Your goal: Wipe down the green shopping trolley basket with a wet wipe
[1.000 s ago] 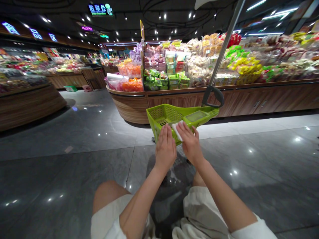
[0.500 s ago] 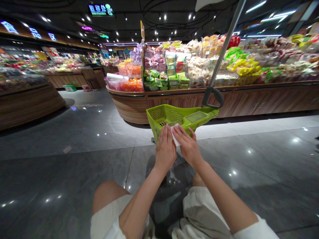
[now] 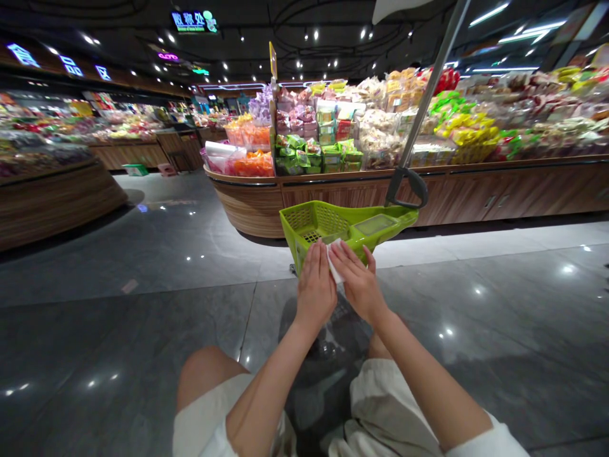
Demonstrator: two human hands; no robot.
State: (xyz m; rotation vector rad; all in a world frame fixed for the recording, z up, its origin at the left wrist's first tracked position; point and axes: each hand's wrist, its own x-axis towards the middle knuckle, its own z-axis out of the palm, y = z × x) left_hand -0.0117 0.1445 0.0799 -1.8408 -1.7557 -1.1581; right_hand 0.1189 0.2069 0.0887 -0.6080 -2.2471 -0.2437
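Observation:
A folded white tissue (image 3: 334, 261) stands pressed between my left hand (image 3: 314, 285) and my right hand (image 3: 358, 282), and part of it is hidden by my fingers. Both hands hold it, with their fingertips pointing away from me. Just behind my fingers is the lime-green plastic shopping basket (image 3: 320, 223), its near part hidden by my hands. Neither hand touches anything else that I can see.
The basket sits on a cart with a grey pole (image 3: 431, 82) and black handle (image 3: 408, 185). Ahead stands a wooden counter (image 3: 333, 193) piled with bagged snacks. Another display counter (image 3: 52, 200) stands left, with polished grey floor (image 3: 143, 355) around.
Since a second ago, my hands have come closer together and the tissue has gone from under my right fingers to between both hands. Little has changed in the last half second.

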